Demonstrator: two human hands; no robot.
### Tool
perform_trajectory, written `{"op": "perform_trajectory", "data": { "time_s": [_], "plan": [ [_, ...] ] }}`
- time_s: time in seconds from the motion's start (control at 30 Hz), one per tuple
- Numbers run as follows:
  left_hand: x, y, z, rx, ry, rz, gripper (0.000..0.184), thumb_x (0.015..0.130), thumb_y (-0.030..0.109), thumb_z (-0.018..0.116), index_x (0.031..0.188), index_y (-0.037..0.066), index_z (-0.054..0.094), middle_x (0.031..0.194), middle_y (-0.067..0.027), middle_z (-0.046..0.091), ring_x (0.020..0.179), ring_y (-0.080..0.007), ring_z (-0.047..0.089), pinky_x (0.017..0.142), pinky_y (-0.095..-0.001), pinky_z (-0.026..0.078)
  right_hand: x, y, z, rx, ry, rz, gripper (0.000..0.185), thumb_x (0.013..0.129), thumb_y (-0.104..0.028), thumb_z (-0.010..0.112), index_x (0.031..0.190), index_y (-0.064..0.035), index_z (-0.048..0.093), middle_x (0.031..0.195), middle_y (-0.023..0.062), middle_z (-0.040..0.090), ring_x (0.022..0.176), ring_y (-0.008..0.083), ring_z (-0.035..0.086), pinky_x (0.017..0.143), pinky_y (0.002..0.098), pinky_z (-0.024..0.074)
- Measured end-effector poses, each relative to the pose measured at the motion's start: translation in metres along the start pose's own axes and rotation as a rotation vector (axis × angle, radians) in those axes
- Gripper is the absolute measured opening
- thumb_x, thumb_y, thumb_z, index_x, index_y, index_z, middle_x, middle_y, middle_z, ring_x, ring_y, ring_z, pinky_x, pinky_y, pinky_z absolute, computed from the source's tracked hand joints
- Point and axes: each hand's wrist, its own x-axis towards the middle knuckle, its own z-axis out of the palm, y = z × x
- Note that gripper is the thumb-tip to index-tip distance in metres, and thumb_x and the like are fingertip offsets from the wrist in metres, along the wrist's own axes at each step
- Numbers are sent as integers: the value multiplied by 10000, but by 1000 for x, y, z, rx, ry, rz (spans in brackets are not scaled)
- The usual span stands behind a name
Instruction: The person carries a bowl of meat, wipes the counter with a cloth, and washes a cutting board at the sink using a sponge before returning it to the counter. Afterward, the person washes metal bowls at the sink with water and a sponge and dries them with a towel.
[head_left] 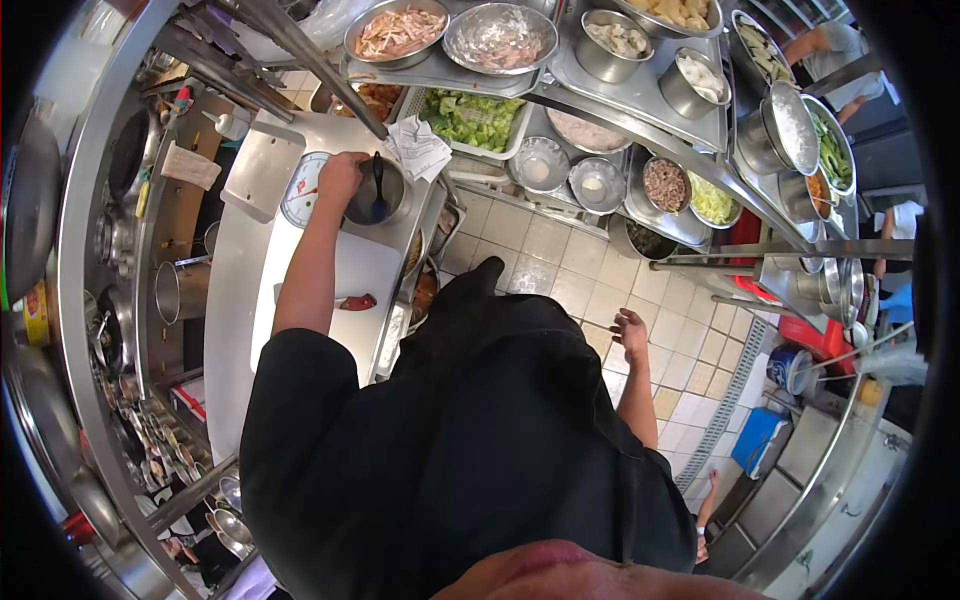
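Steel pot (397, 190), open-topped: I locate it on the far left, at the far end of the work counter (232, 340). A dark-handled utensil (379, 197) stands tilted inside it.

Left hand (343, 178): the arm extends far and left. The fingers are curled at the left side of the pot's rim, between the pot and a round dial scale (298, 206). The back of the hand hides the contact; I cannot tell whether the grip is closed on the rim or only resting there.

Right hand (631, 335): the arm is held out to the right, above the tiled floor (550, 241). The fingers are loosely bent and spread apart, and I see nothing held. It is well apart from the pot.

Surroundings: a crumpled white paper (420, 148) lies just beside the pot, on its far right. Nearer on the counter, I see a white board (345, 262) with a red-handled tool (357, 302) on it; its blade is hard to make out. Beyond the paper, a white tray (512, 143) holds chopped green leaves (472, 118). On the far shelf, a steel bowl (364, 50) contains sliced food. At the near right, I observe another person's arm (709, 503).
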Motion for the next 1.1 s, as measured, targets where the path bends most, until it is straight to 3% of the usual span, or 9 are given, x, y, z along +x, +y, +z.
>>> {"op": "perform_trajectory", "data": {
  "time_s": [0.27,0.37,0.47,0.53,0.67,0.8,0.83,0.97,1.1],
  "plan": [
    [-15,-26,-16,-73,-32,27,335,774,64,507,1041,126,701,897,-213,652,857,-354,638,790,-429,495,-22,1,10,-15,18,81,380,880,-232,571,1212,-51,531,921,59,634,741,184,634,612,313,497],
    [-5,27,-57,7,37,-185,297,784,87,552,1050,78,685,898,-202,654,847,-355,633,778,-410,495,-13,-15,28,28,20,47,392,878,-231,572,1221,-45,530,923,58,631,744,183,629,613,310,491],
    [15,55,-51,-261,122,1,301,766,106,619,1056,52,675,875,-189,658,827,-345,633,754,-383,500,0,-47,52,9,-18,-27,371,879,-203,569,1211,-41,539,935,73,634,756,180,626,622,312,485],
    [47,37,-1,-522,-48,8,414,750,136,679,1150,44,626,780,-120,675,731,-214,656,690,-322,505,12,-67,76,-35,-60,-80,374,877,-193,575,1212,-32,537,952,83,640,761,177,626,630,305,484],
    [96,53,24,-556,-284,-95,551,739,189,723,1229,0,554,608,-77,621,493,-151,581,499,-306,482,26,-112,106,-163,-103,-215,369,853,-192,608,1174,-14,575,842,93,661,694,156,612,642,300,487],
    [111,42,35,-434,-509,-189,344,765,311,718,801,-30,692,598,-94,605,427,-156,548,404,-300,437,19,-129,117,-111,-161,-178,366,870,-220,600,1182,-32,566,922,67,640,749,144,608,656,297,490],
    [107,44,33,-433,-498,-243,366,754,345,706,650,-5,678,620,-123,628,497,-222,606,485,-354,485,16,-128,118,-54,-166,-150,366,867,-231,606,1175,-36,572,911,55,634,756,139,602,656,295,488],
    [108,23,53,26,-328,34,371,728,416,651,745,50,707,699,-178,653,763,-363,642,723,-434,492,-7,-133,126,-85,-257,-124,375,860,-267,629,1168,-57,592,901,45,633,752,129,586,664,273,477],
    [104,16,44,-7,-375,73,394,719,435,666,700,43,693,678,-174,652,701,-333,646,667,-421,492,1,-130,142,-158,-413,-151,388,849,-262,648,1166,-42,604,858,71,650,781,154,595,741,305,475]
  ]
}}
